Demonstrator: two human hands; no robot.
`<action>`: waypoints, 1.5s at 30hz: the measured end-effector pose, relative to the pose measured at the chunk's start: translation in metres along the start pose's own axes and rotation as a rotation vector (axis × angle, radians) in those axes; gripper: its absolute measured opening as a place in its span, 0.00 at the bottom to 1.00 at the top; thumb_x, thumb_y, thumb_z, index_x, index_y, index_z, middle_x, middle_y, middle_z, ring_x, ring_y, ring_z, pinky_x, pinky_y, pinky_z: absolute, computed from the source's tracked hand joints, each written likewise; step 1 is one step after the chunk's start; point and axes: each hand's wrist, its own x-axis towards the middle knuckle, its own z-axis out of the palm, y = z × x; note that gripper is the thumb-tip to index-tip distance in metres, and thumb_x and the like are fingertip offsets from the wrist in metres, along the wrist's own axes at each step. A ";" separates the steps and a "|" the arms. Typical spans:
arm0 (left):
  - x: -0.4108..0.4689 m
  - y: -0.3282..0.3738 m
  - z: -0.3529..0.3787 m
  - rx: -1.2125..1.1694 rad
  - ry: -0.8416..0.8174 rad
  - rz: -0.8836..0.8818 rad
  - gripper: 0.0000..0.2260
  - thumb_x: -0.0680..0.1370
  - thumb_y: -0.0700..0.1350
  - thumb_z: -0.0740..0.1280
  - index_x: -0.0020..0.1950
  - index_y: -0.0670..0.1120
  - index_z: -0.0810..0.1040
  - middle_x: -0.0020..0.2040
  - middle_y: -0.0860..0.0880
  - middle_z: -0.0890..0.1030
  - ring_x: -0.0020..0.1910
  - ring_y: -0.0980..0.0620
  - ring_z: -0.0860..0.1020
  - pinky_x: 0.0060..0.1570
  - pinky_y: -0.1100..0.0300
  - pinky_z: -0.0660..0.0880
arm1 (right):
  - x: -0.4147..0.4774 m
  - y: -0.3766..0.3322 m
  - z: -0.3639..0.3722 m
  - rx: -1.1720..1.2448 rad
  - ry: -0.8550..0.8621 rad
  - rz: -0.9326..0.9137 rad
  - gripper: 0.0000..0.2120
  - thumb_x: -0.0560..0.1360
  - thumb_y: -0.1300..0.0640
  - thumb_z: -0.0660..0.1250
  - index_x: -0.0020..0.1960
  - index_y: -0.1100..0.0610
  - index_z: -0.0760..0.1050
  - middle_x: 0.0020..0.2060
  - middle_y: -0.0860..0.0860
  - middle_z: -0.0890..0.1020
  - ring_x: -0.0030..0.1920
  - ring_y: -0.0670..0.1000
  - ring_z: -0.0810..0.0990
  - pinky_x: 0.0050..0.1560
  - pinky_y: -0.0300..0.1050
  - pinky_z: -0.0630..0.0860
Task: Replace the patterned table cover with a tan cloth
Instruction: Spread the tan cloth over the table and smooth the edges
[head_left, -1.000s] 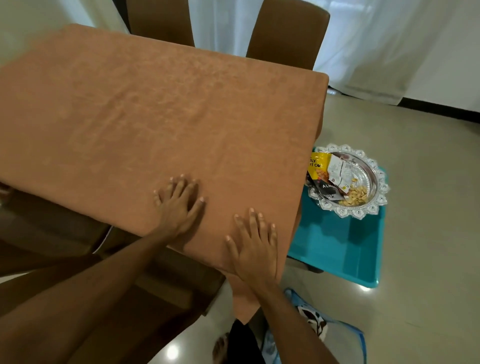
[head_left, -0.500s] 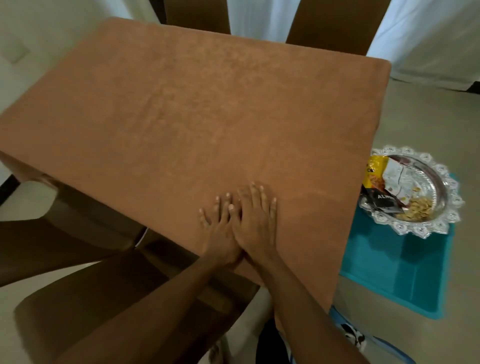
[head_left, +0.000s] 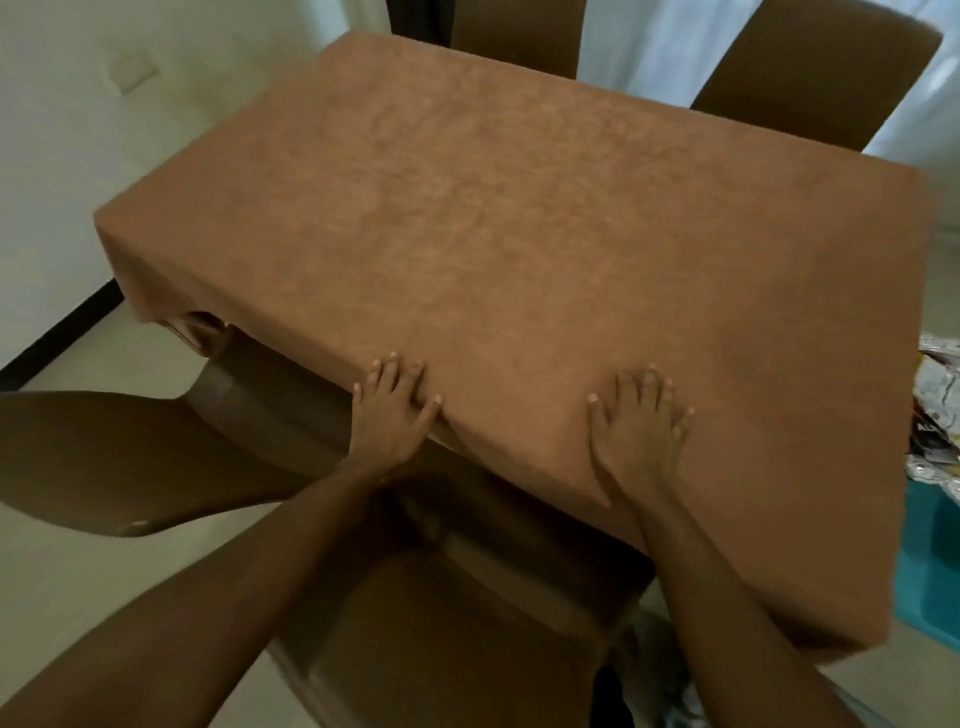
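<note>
Hands, two, mine, both laid flat and holding nothing. Entry one, left hand (head_left: 389, 413): fingers spread, fingertips on the tabletop, palm over the near edge. Entry two, right hand (head_left: 638, 434): fingers spread, pressed flat on the top just inside the same edge, wrist crossing it. The two lie well apart along that edge.

One tan cloth (head_left: 493, 234): covers the whole tabletop, lies smooth, and hangs over every side I can see. The near edge runs on a slant from the left corner down to the right corner. The drop is short at the left corner, where a bit of table frame (head_left: 200, 330) shows beneath.

Four chairs, brown:
- near left chair (head_left: 104, 457), pulled out and angled away from the table
- near chair (head_left: 441, 623), under my arms, partly beneath the overhang
- far left chair (head_left: 514, 36) and far right chair (head_left: 810, 73), at the far side, backs only showing

Open room: bare floor (head_left: 78, 597) on the left, between table and wall (head_left: 52, 182).

Right margin: one blue tub (head_left: 930, 587); one silver tray (head_left: 940, 415) of packets, blurred and cut off, just beside the cloth's right drop.
</note>
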 end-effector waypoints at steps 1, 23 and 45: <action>0.001 -0.027 -0.013 -0.008 -0.010 0.023 0.28 0.81 0.62 0.57 0.79 0.55 0.60 0.82 0.47 0.54 0.80 0.44 0.51 0.76 0.39 0.50 | -0.005 -0.044 0.014 -0.010 -0.001 -0.076 0.29 0.82 0.39 0.52 0.79 0.52 0.62 0.81 0.56 0.58 0.80 0.62 0.53 0.77 0.69 0.46; 0.053 -0.262 -0.170 0.029 -0.263 0.251 0.19 0.80 0.55 0.64 0.71 0.53 0.72 0.76 0.51 0.64 0.77 0.49 0.58 0.74 0.45 0.62 | 0.045 -0.337 0.083 -0.023 -0.083 -0.171 0.31 0.82 0.36 0.54 0.79 0.53 0.62 0.81 0.56 0.58 0.81 0.58 0.53 0.77 0.69 0.46; 0.393 -0.440 -0.234 0.014 -0.048 0.329 0.28 0.83 0.62 0.51 0.80 0.51 0.57 0.81 0.48 0.58 0.79 0.47 0.57 0.76 0.39 0.55 | 0.108 -0.658 0.186 0.381 0.088 -0.353 0.17 0.78 0.49 0.62 0.64 0.51 0.80 0.73 0.51 0.73 0.77 0.56 0.66 0.78 0.58 0.51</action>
